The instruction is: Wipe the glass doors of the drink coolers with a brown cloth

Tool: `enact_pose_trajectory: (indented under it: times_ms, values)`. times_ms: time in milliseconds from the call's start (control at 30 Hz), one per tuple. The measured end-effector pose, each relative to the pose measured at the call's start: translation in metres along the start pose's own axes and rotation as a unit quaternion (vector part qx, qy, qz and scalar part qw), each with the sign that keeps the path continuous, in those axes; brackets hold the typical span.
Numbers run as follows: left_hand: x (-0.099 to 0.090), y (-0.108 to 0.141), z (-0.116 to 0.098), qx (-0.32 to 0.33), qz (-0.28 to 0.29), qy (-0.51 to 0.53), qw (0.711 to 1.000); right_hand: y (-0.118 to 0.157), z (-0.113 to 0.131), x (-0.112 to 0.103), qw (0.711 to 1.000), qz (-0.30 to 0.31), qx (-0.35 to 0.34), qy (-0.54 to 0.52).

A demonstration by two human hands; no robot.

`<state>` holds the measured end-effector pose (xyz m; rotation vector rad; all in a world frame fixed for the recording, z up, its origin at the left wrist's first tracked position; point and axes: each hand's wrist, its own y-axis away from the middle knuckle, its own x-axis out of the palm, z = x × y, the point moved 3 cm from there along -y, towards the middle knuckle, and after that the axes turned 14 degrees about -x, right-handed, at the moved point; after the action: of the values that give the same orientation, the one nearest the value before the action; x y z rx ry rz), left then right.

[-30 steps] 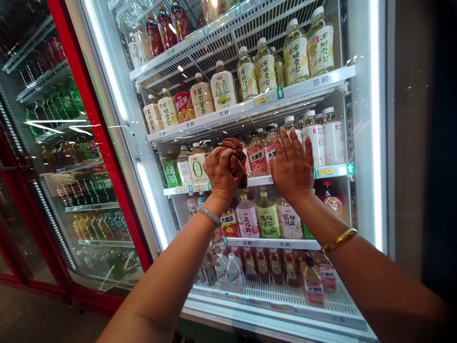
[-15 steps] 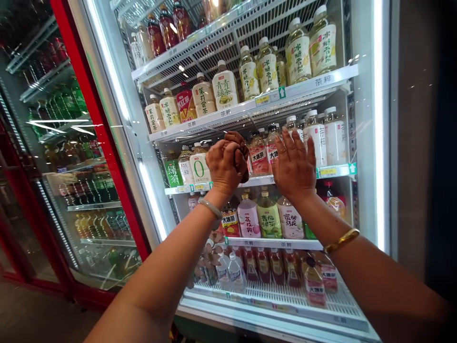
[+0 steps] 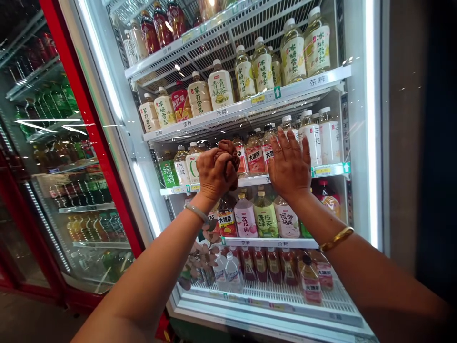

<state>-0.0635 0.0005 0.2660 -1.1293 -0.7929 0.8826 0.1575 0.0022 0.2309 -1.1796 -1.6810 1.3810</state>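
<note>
My left hand (image 3: pixel 214 175) is closed around a crumpled brown cloth (image 3: pixel 233 153), which bulges out past the knuckles. Its fingers are bunched at the height of the middle shelf. To the right, my right hand (image 3: pixel 290 166) is stretched out with its fingers up and palm forward, seemingly flat against the glass door of a lit drinks cooler. Red-labelled tea bottles (image 3: pixel 254 155) show behind the glass between the two hands. A white-labelled bottle (image 3: pixel 311 138) stands beyond the right fingertips, and a pale bottle with a green zero (image 3: pixel 193 166) is partly covered by the left hand.
Shelves of bottled drinks fill the cooler; one shelf edge (image 3: pixel 246 105) runs above my hands. At left a red door frame (image 3: pixel 91 133) borders a second cooler with green bottles (image 3: pixel 50 100). A bright light strip (image 3: pixel 373 124) lines the right side.
My left hand with the cloth has shifted slightly left and down. The right hand keeps its flat pose, while the whole view has drifted a little.
</note>
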Motion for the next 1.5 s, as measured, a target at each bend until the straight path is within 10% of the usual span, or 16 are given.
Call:
enact_pose_trajectory:
  times_ms: [67,267,500,767,933,1233,1367,1500]
  values:
    - [0.001,0.016,-0.017,-0.013,0.004,-0.004,1.000,0.000,0.000,0.000,1.000,-0.001,0.002,-0.006]
    - [0.009,0.020,-0.033,0.223,0.110,0.076,0.966,0.000,0.000,-0.001,1.000,0.000,-0.005,-0.005]
    - [0.003,-0.014,0.018,-0.123,-0.038,0.014,0.992,0.000,0.001,-0.001,1.000,-0.003,-0.007,0.013]
    - [0.001,0.021,-0.017,0.080,0.011,0.009,0.997,0.002,0.001,-0.001,1.000,0.006,-0.004,0.003]
    - [0.001,0.016,-0.014,0.076,0.004,0.004,0.997,-0.018,0.029,0.011,0.999,0.009,0.053,-0.003]
    - [-0.012,0.010,0.026,0.092,0.067,0.030,0.993,-0.059,0.082,0.041,0.993,0.021,-0.087,-0.073]
    - [-0.022,-0.005,0.059,-0.038,0.041,0.008,0.998,-0.053,0.084,0.046,0.994,0.027,-0.083,-0.071]
    - [-0.022,0.012,0.043,-0.137,-0.011,-0.010,0.990,-0.054,0.087,0.047,0.994,0.033,-0.075,-0.075]
